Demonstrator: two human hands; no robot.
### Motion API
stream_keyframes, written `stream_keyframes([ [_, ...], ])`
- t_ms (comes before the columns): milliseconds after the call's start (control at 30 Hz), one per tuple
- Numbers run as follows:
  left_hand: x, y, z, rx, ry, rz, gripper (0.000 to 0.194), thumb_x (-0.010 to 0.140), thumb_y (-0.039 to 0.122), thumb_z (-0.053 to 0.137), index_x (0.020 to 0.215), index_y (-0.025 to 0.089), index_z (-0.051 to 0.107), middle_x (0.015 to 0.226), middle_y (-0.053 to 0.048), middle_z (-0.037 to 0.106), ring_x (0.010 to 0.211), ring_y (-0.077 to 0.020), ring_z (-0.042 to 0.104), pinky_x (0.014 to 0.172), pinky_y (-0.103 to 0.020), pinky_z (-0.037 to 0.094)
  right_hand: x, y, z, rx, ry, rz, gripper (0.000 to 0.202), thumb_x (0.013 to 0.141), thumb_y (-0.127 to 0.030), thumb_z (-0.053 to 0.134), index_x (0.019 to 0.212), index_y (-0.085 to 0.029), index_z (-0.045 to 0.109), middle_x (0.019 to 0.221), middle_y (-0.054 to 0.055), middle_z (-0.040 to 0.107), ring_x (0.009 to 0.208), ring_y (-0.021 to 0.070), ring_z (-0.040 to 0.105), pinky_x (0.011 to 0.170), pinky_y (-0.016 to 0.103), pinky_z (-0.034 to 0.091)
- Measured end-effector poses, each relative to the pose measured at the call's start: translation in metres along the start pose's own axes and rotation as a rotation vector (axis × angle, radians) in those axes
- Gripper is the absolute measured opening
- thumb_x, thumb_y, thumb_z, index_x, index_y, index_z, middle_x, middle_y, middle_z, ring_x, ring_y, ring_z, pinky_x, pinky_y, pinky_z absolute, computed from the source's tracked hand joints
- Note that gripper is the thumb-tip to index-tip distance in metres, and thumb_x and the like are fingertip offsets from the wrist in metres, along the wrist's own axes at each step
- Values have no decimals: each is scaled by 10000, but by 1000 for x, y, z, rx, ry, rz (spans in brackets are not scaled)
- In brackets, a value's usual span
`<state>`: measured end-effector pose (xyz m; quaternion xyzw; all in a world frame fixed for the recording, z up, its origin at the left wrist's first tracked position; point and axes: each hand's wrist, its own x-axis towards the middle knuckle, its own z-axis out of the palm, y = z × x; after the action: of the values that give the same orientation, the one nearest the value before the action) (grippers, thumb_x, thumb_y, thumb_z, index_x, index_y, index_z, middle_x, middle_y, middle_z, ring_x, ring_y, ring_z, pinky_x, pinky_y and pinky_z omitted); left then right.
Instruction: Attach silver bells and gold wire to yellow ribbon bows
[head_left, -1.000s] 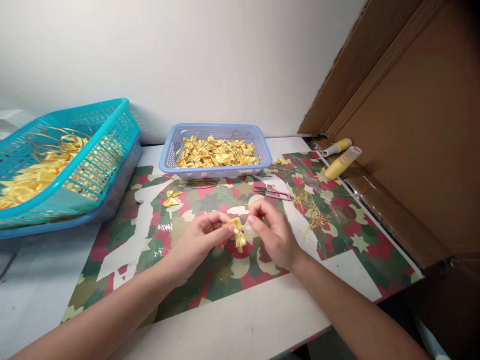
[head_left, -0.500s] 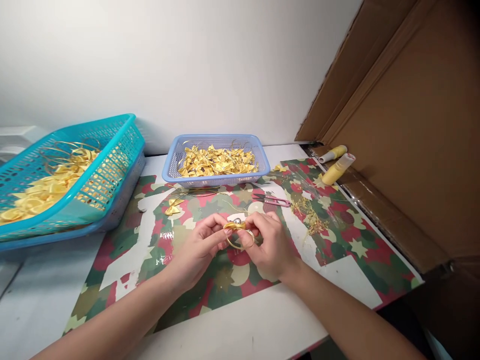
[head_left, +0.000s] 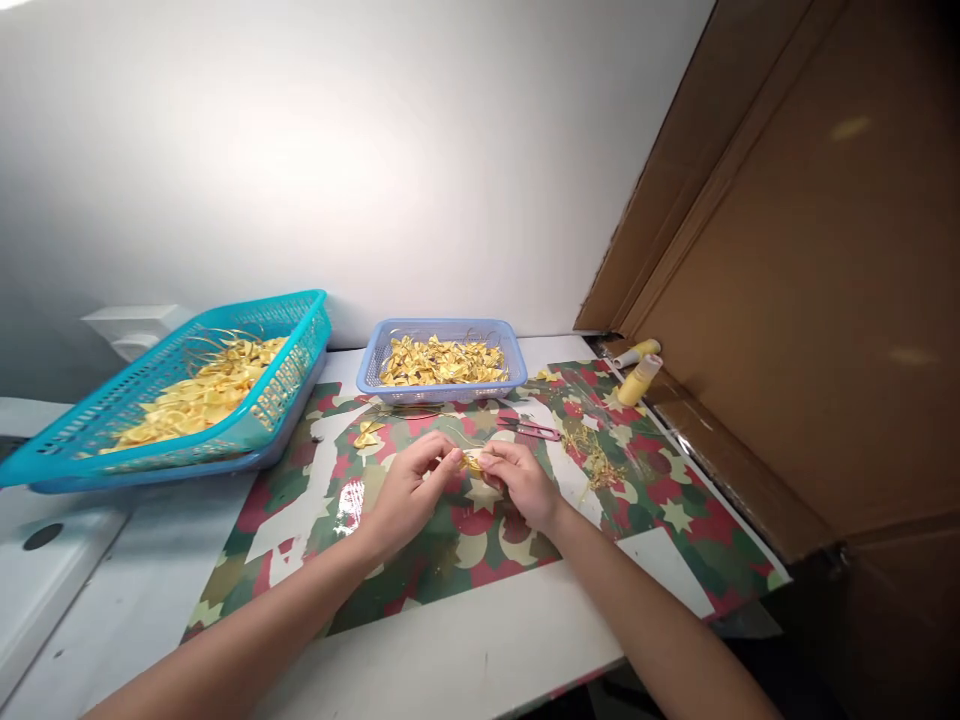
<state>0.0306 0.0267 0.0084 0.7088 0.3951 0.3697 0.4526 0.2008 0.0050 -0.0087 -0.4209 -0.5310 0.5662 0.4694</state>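
Observation:
Between my hands, above the camouflage-patterned mat (head_left: 450,560), is a small yellow ribbon bow (head_left: 472,462), mostly covered by fingers. My left hand (head_left: 417,487) pinches its left side between thumb and forefinger. My right hand (head_left: 523,483) grips the other side with bent fingers. A thin gold cord (head_left: 465,436) shows just behind the fingertips. Past my left hand lies a loose yellow bow (head_left: 368,434) on the mat. Pink thread snips (head_left: 531,429) rest beyond my right hand, with a heap of gold cord scraps (head_left: 596,460) to their right.
A blue-violet basket (head_left: 442,393) of yellow bows stands against the wall. At left, a turquoise basket (head_left: 300,350) holds more bows with gold cords. Two yellow-and-white tubes, one a bottle (head_left: 640,381), sit by the cardboard wall (head_left: 787,280) on the right.
The view has tilted up and shifted left. A gold cord loop and a shiny silver bead seen at the bow before are no longer visible. Both hands still hold the bow.

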Motion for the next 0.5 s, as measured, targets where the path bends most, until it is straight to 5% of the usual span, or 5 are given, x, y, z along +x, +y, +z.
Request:
stream_keyframes([
  [133,-10,9,9,-230,10,-123,351,869,470,539,680,174,547,662,3,568,648,-137,535,630,-249,437,5,-4,2,158,-59,62,246,722,-330,558,567,-195,423,503,-72,351,473,70,256,490,260,177],
  [367,-36,23,-3,-269,74,-178,346,794,482,630,691,190,474,529,44,531,524,-109,487,540,-223,386,-3,-24,18,68,-186,46,221,696,-283,544,534,-191,427,463,-86,321,459,62,232,485,261,161],
  [500,-45,37,-17,-228,127,-179,317,796,497,612,819,190,538,736,-6,617,644,-144,578,578,-247,450,-7,-30,27,34,-251,38,243,724,-306,550,563,-194,406,500,-82,334,478,66,259,496,254,186],
])
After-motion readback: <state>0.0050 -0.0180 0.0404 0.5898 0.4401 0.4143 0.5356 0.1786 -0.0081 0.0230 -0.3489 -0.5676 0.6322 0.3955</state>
